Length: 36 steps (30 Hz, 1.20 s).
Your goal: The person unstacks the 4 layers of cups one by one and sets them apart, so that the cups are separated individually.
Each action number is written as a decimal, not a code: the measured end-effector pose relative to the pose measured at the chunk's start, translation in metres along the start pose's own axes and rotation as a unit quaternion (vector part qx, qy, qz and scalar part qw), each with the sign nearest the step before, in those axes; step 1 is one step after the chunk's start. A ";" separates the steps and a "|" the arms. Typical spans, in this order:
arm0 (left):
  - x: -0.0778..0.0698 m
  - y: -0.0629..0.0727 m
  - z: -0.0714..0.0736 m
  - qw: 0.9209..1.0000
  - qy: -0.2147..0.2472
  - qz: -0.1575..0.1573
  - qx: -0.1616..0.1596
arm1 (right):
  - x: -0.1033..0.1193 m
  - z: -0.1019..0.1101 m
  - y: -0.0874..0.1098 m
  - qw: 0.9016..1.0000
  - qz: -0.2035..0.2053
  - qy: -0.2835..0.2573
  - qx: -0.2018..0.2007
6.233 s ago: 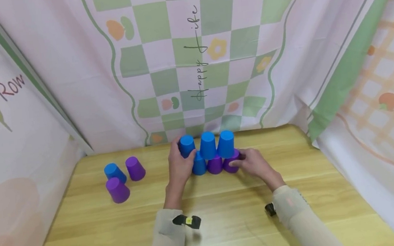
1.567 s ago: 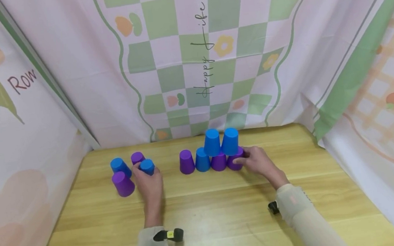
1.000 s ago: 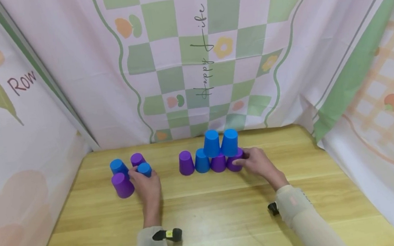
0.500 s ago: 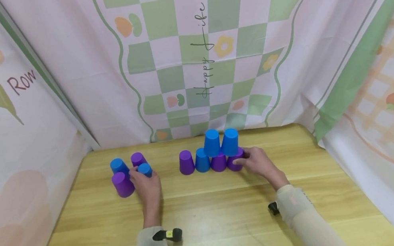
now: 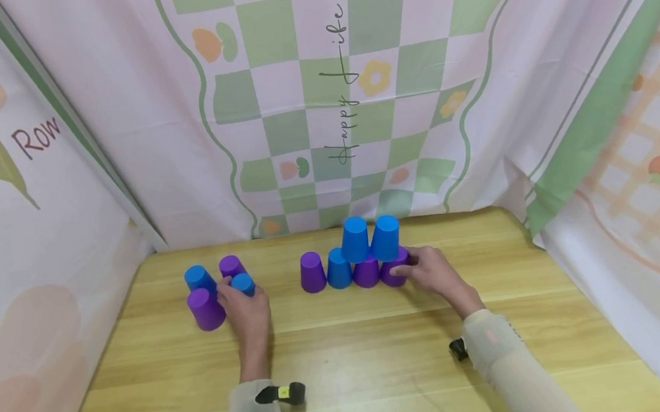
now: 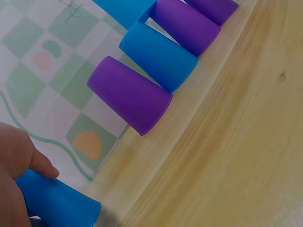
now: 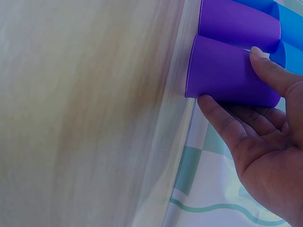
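Landmark: the uncovered purple cup (image 5: 313, 272), left end of a four-cup row on the surface (image 5: 345, 352).

Left grip (image 5: 248, 312) curled round a held blue cup (image 5: 243, 283), mouth down, left of the landmark and apart from it. Cannot tell whether its rim touches down. Right grip (image 5: 433, 269), right of the landmark, holds the row's far purple cup (image 5: 389, 276): thumb on the near side, fingers along the outer.

Step reads as handling one cup while bracing the row. Done well: raise the held cup straight before any sideways travel. The back purple cup (image 5: 230, 266), side blue cup (image 5: 199, 279) and front purple cup (image 5: 207, 309) crowd its left, farther from the landmark; a slanted pull could clip one. Right grip should brace, not push: two upper blue cups (image 5: 356, 240) straddle the row right of the landmark, and a nudge beneath could shift them. Light pressure; walls likely flex.

Materials: cups look like smooth matte plastic, plain-coloured, tapered, flat closed tops, thin lip at the mouth. Probably a little slippery. Surface pale yellow, wood-grained, streaked lengthwise. Behind the landmark, printed cloth (image 5: 263, 32) in green and white checks, soft folds at its sides.
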<state>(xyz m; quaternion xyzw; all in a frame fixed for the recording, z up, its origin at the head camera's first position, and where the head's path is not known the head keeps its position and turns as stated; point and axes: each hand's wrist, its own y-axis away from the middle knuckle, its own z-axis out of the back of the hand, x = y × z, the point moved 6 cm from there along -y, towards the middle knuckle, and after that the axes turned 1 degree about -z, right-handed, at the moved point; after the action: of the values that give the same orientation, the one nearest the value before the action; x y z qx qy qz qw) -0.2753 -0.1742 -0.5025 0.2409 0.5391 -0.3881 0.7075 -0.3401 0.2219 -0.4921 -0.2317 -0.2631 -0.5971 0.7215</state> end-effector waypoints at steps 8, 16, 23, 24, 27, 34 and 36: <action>-0.012 0.001 0.004 1.000 0.003 -0.015 -0.002 | 0.001 0.002 0.000 1.000 0.006 0.003 -0.010; -0.028 0.002 0.010 0.999 0.001 -0.044 -0.025 | 0.000 0.002 0.000 1.000 0.009 0.008 -0.009; -0.041 0.003 0.016 0.997 0.006 -0.062 -0.044 | 0.001 0.002 -0.002 1.000 0.016 0.007 -0.011; -0.042 0.004 0.016 0.997 0.007 -0.065 -0.047 | 0.001 0.002 -0.002 1.000 0.016 0.006 -0.012; -0.048 0.005 0.018 0.995 0.012 -0.077 -0.056 | 0.001 0.002 -0.001 1.000 0.014 0.003 -0.010; -0.059 0.009 0.018 0.994 0.012 -0.099 -0.050 | 0.001 0.002 0.000 1.000 0.013 -0.001 -0.012; -0.061 0.011 0.017 0.994 0.016 -0.104 -0.037 | 0.002 0.002 0.001 1.000 0.016 0.000 -0.014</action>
<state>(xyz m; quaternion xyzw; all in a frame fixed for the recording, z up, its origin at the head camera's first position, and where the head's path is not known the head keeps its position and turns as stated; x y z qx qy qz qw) -0.2643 -0.1631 -0.4402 0.1632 0.5865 -0.4351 0.6634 -0.3390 0.2219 -0.4897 -0.2461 -0.2513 -0.5890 0.7276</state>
